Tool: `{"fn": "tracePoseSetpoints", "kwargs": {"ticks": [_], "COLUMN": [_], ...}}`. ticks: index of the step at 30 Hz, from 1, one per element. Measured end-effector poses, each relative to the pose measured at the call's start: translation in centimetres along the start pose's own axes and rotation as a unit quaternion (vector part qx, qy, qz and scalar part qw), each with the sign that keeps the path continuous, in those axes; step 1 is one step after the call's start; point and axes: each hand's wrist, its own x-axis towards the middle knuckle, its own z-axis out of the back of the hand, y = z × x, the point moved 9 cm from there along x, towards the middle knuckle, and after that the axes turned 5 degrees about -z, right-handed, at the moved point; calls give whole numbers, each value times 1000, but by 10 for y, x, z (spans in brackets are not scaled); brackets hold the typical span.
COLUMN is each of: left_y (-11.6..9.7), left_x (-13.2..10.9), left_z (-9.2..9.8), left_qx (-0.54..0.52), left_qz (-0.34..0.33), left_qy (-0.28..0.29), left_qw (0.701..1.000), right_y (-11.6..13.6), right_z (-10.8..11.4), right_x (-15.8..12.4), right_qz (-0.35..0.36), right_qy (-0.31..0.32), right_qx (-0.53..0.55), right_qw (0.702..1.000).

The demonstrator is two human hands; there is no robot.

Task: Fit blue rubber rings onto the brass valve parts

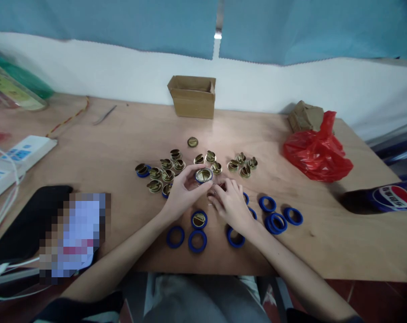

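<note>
My left hand (180, 192) is closed around a round brass-coloured metal disc in a blue ring (203, 175), thumb and fingers at its rim, above the table. Close on its right, my right hand (234, 205) has its fingers curled together; what they hold, if anything, is too small to make out. Beyond the hands lie several brass-coloured discs with raised flaps (166, 175), and more form a small group (245, 171) to the right. Several blue rings (197, 241) lie nearer me and to the right. One ring on the table has a brass-coloured disc (199, 220) inside it.
An open cardboard box (194, 105) stands against the wall. At right are a red plastic bag (316, 154), a brown package (305, 115) and a Pepsi bottle (381, 197) on its side. A black phone (30, 222), white power strips (28, 150) and cables occupy the left.
</note>
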Motion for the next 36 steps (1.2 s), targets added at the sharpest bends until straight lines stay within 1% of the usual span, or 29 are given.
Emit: {"fn": "tracePoseSetpoints", "kwargs": {"ticks": [14, 22, 26, 29, 32, 34, 36], "left_y": [2, 3, 3, 2, 2, 1, 0], "left_x": [0, 1, 0, 1, 1, 1, 0], "left_z": [0, 2, 1, 1, 2, 1, -1], "left_qx": [-7, 1, -4, -6, 0, 8, 20], "left_qz": [4, -1, -1, -14, -21, -22, -30], "left_qy": [-5, -10, -5, 1, 11, 17, 23], "left_qw": [1000, 1000, 1000, 1000, 1000, 1000, 999], "right_y": [3, 7, 7, 3, -8, -18, -27], "right_z": [-2, -5, 0, 14, 31, 39, 41], "right_x": [0, -3, -4, -3, -1, 0, 1], "right_qz": [7, 31, 32, 29, 3, -25, -54], "right_qy": [5, -7, -33, -73, -105, -108, -101], "right_qx": [-9, 24, 86, 156, 226, 283, 343], "right_qw": [1000, 999, 995, 985, 969, 953, 932]}}
